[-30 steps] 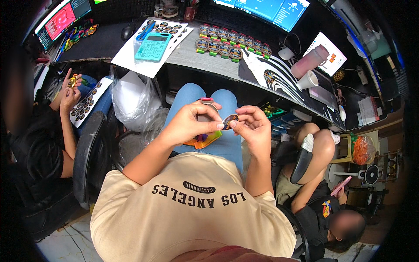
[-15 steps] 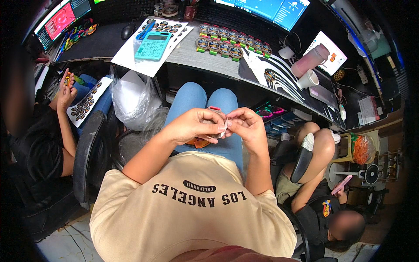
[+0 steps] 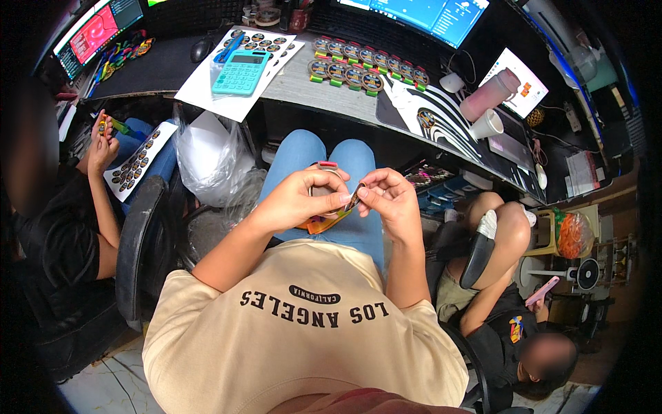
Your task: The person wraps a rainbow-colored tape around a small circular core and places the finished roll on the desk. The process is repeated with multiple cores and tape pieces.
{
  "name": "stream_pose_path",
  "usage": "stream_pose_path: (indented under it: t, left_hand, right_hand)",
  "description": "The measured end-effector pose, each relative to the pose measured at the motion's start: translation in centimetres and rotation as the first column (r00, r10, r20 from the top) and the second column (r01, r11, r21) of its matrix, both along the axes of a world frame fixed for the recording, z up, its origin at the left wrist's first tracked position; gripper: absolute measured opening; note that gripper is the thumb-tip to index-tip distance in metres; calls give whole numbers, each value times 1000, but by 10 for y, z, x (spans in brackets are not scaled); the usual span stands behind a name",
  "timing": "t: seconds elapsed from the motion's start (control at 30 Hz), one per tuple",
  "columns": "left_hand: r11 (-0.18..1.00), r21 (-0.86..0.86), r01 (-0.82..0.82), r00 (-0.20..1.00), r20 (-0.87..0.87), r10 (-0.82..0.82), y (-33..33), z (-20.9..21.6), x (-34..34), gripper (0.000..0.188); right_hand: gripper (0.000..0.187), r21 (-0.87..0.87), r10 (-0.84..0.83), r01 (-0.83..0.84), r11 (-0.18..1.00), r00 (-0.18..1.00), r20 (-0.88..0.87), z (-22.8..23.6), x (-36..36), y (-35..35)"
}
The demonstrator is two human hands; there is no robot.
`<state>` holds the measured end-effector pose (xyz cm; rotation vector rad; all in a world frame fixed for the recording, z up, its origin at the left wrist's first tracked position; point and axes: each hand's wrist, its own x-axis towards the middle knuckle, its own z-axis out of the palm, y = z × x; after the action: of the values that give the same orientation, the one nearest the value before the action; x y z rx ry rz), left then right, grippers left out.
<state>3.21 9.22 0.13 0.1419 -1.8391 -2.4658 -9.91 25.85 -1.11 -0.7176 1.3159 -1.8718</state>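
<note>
Above my lap, my left hand (image 3: 314,195) is closed round a medal (image 3: 329,166), mostly hidden by the fingers, with its red top edge showing. An orange and yellow ribbon (image 3: 321,224) hangs below that hand onto my jeans. In a pinch between thumb and fingertips, my right hand (image 3: 388,201) has a small dark round sticker (image 3: 358,195), tilted on edge. The sticker is right beside the left thumb; I cannot tell whether it touches the medal.
Ahead on the desk (image 3: 293,86) lie rows of medals (image 3: 355,74), sticker sheets (image 3: 207,96), a turquoise calculator (image 3: 241,72), a white cup (image 3: 487,125) and a pink tumbler (image 3: 489,95). A plastic bag (image 3: 214,155) hangs left. People sit on both sides, one holding a phone (image 3: 542,291).
The hands have parted slightly. The sticker between them now shows its dark printed face, where a pale piece showed before. More of the ribbon is visible under the left hand.
</note>
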Motion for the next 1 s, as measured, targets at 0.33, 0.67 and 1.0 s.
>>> stream_pose_path:
  t: [0.33, 0.67, 1.0]
  left_hand:
    - [996, -69, -50, 998, -39, 47, 1, -5, 0, 19]
    - [998, 56, 34, 999, 35, -36, 1, -22, -13, 17]
    - [864, -266, -427, 870, -380, 313, 13, -31, -18, 25]
  right_hand:
    - [19, -17, 28, -28, 999, 999, 28, -6, 0, -1]
    - [25, -109, 79, -74, 991, 996, 41, -6, 3, -2]
    - [11, -232, -77, 150, 961, 952, 297, -9, 14, -15]
